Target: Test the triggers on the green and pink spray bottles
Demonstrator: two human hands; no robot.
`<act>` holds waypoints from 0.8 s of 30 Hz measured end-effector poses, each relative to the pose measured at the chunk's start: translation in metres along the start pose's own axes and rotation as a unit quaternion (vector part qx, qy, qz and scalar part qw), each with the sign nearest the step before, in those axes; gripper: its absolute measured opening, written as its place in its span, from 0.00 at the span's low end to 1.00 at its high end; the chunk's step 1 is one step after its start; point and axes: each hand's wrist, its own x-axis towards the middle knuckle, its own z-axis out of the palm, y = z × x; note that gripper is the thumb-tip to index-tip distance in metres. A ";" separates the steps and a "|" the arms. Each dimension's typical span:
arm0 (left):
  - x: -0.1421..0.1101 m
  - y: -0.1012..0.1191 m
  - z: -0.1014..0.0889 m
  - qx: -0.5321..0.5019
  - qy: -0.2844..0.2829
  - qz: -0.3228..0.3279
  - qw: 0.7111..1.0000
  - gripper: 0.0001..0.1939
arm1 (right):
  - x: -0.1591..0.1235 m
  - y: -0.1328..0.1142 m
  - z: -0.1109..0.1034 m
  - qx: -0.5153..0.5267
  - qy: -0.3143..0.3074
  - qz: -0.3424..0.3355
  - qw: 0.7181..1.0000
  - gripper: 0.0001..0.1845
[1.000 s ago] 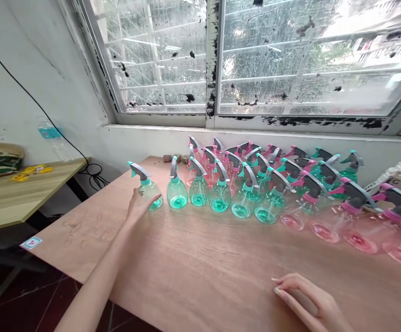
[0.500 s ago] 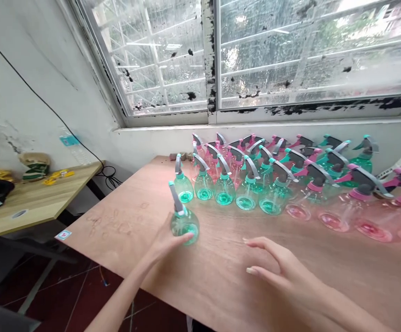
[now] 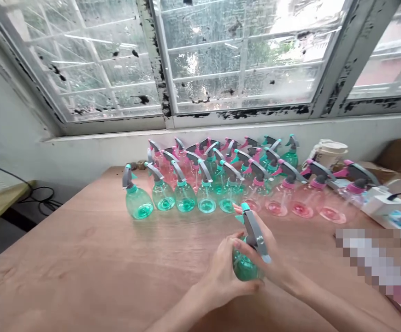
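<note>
The left hand [image 3: 219,273] curls round a green spray bottle [image 3: 243,268], the right hand [image 3: 278,258] half-closed at its neck. Only this one is set apart; other spray bottles [image 3: 185,199] stand in rows beyond both hands.

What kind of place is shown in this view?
Probably a simple workroom: many green and pink transparent spray bottles in rows on a brown wooden table, beneath a barred window with peeling black-and-white frame.
</note>
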 end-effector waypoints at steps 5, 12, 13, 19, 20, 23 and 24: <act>0.017 0.001 0.009 0.013 -0.002 0.041 0.999 0.46 | 0.004 -0.004 -0.020 0.004 0.014 0.003 1.000 0.19; 0.025 -0.016 0.005 0.103 0.030 0.074 0.991 0.48 | 0.026 -0.001 -0.018 0.027 -0.015 -0.008 0.999 0.14; 0.024 -0.020 0.004 0.108 0.036 0.083 0.990 0.50 | 0.030 0.001 -0.016 0.026 -0.016 -0.016 0.999 0.12; 0.024 -0.043 -0.022 0.095 0.086 0.107 0.986 0.30 | 0.048 0.017 -0.010 0.029 -0.025 -0.080 0.996 0.11; 0.028 -0.046 -0.030 0.112 0.119 0.088 0.983 0.25 | 0.050 0.018 -0.010 0.028 -0.025 -0.091 0.995 0.12; 0.039 -0.055 -0.055 0.215 0.211 0.032 0.953 0.13 | 0.054 0.021 -0.012 0.022 -0.038 -0.099 0.994 0.13; 0.041 -0.058 -0.061 0.258 0.224 0.030 0.939 0.10 | 0.055 0.021 -0.013 0.022 -0.046 -0.097 0.994 0.14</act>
